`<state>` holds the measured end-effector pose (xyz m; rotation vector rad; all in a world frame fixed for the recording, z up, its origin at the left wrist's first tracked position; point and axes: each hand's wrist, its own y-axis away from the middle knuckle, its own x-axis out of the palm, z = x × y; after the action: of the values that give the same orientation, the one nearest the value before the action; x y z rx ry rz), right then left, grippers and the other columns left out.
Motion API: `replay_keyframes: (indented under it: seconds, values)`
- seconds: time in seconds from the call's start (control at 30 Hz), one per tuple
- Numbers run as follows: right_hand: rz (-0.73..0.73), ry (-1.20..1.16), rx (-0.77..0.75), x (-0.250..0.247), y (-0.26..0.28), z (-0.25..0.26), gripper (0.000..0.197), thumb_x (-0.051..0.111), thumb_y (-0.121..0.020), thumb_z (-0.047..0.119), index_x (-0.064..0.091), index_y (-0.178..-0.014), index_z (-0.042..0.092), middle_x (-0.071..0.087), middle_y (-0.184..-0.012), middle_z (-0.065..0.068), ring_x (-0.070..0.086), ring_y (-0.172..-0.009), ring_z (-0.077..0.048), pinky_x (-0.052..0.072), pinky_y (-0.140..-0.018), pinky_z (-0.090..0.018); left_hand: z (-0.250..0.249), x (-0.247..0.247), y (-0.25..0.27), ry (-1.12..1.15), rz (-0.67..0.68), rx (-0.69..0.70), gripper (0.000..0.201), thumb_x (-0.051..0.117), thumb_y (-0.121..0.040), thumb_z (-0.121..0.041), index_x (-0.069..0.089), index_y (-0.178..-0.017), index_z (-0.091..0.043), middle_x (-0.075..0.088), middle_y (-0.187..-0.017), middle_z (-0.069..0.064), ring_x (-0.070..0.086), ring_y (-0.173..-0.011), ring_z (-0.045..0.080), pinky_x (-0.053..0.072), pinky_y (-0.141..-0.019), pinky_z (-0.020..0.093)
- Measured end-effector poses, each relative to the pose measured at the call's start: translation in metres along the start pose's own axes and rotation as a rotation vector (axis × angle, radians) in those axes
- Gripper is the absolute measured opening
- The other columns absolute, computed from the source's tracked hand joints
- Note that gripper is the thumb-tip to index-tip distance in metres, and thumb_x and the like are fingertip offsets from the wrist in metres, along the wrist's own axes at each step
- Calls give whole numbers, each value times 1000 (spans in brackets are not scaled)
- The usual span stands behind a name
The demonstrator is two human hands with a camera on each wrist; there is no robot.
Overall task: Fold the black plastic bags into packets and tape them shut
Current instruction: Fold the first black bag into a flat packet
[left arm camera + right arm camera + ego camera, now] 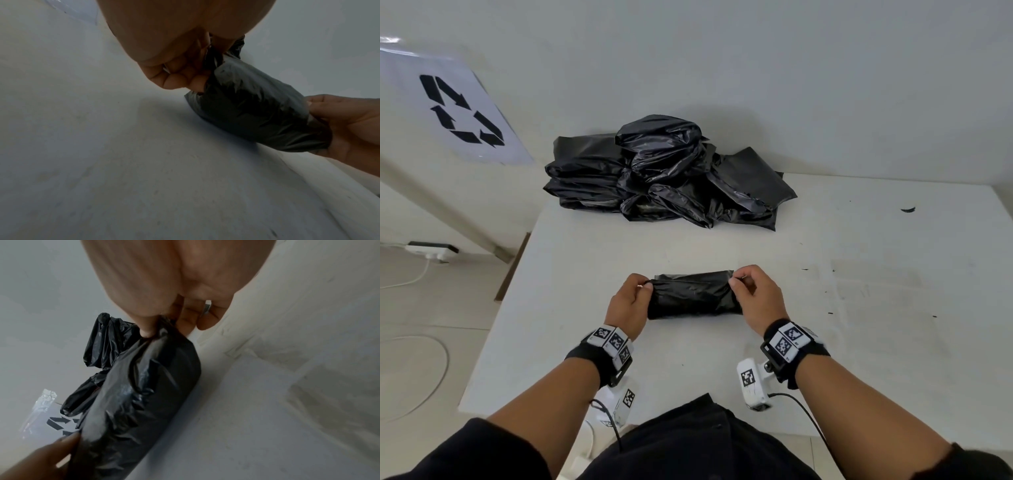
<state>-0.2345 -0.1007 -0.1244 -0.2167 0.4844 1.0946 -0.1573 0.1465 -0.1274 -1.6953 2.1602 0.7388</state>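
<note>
A black plastic bag (693, 294) folded into a short, thick packet lies across the white table (859, 308) in front of me. My left hand (631, 298) pinches its left end and my right hand (751, 291) pinches its right end, fingers curled. In the left wrist view the left hand (185, 76) grips the near end of the packet (257, 110), with the right hand (349, 126) at the far end. In the right wrist view the right hand's fingers (148, 331) pinch the packet (139, 394). No tape is in view.
A heap of black bags and folded packets (664, 174) sits at the table's far edge against the wall. A clear sheet with a recycling symbol (458, 109) leans at the left. A power strip (431, 250) and cable lie on the floor left of the table.
</note>
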Motion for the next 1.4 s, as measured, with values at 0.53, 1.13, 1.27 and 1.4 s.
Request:
replay_keyframes:
  seconds: [0.53, 1.13, 1.27, 1.4]
  values:
    - [-22, -29, 45, 0, -8, 5, 9, 57, -98, 22, 64, -92, 22, 64, -82, 10, 58, -76, -2, 41, -65, -8, -7, -1, -5, -92, -13, -41, 37, 39, -103, -36, 52, -77, -12, 53, -68, 1, 48, -64, 18, 37, -58, 28]
    - [-27, 187, 188, 3, -17, 5, 25, 52, -99, 40, 61, -98, 17, 63, -89, 4, 58, -86, -20, 39, -73, -27, 0, 3, -16, -81, 9, -91, 36, 47, -99, -40, 57, -77, -14, 60, -67, 3, 53, -64, 21, 37, -57, 28]
    - [-13, 296, 231, 4, -18, 6, 30, 50, -99, 45, 60, -97, 17, 63, -88, 2, 58, -86, -22, 40, -70, -29, -4, 4, -20, -183, 17, -150, 42, 45, -100, -40, 49, -66, -15, 55, -66, 3, 52, -69, 25, 34, -57, 30]
    - [-6, 344, 262, 8, -19, 5, 29, 50, -98, 47, 58, -90, 21, 66, -86, 0, 60, -86, -25, 45, -69, -32, -11, 3, -17, -243, -55, -150, 27, 47, -98, -41, 56, -92, -16, 61, -81, 0, 59, -78, 24, 46, -69, 33]
